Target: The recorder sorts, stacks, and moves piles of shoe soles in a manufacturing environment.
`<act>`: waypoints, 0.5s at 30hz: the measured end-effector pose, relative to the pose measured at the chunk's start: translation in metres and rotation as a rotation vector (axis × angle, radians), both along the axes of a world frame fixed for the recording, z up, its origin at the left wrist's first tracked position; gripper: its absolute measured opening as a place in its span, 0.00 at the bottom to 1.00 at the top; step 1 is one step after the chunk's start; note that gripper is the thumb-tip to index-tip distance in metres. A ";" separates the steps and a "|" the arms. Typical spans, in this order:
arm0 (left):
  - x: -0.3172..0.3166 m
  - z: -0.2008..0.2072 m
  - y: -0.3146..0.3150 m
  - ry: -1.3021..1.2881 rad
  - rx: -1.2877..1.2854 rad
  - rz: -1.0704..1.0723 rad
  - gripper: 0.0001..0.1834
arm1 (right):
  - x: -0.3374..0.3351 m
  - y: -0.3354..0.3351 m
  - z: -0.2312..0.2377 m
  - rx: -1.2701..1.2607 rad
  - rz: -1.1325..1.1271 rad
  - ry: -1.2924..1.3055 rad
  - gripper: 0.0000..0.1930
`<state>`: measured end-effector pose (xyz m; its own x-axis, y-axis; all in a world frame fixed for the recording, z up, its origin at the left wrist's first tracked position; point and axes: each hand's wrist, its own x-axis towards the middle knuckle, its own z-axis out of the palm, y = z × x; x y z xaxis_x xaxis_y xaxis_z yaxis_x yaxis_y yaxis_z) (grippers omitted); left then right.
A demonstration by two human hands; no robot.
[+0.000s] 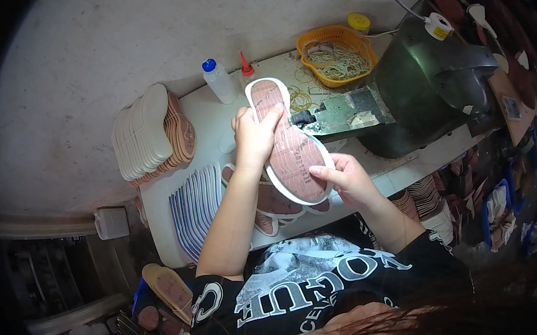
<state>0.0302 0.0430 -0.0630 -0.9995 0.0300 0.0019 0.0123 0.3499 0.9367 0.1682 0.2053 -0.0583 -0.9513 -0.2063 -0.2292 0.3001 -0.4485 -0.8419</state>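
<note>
Between my two hands is a shoe insole (298,155) with a reddish, printed face and a white rim, tilted with its narrow end away from me. My left hand (258,133) grips it at the narrow middle, thumb on the reddish face and fingers behind, out of sight. At the wide near end, my right hand (344,177) pinches the edge, its thumb on top. Just past the insole's right edge is the flat green arm of a sewing machine (356,112). Below the insole lie more reddish insoles (278,202) on the white table (160,209), partly hidden by it and my left forearm.
Stacked white and tan soles (144,137) stand at the left, with a row of blue-and-white edged pieces (192,206) nearer me. Behind are a blue-capped bottle (217,81), a red-tipped bottle (246,69) and an orange basket (311,36) of tangled bands. The machine's dark body (424,84) fills the right.
</note>
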 end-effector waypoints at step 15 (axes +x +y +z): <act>-0.052 0.013 -0.016 0.296 -0.094 -0.185 0.36 | -0.011 -0.045 0.003 -0.195 -0.063 -0.137 0.14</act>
<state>-0.0218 0.0270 -0.0501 -0.9338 0.2242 0.2789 0.3492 0.4005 0.8472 0.1574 0.1604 -0.0551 -0.9265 -0.2005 -0.3184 0.3716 -0.6202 -0.6908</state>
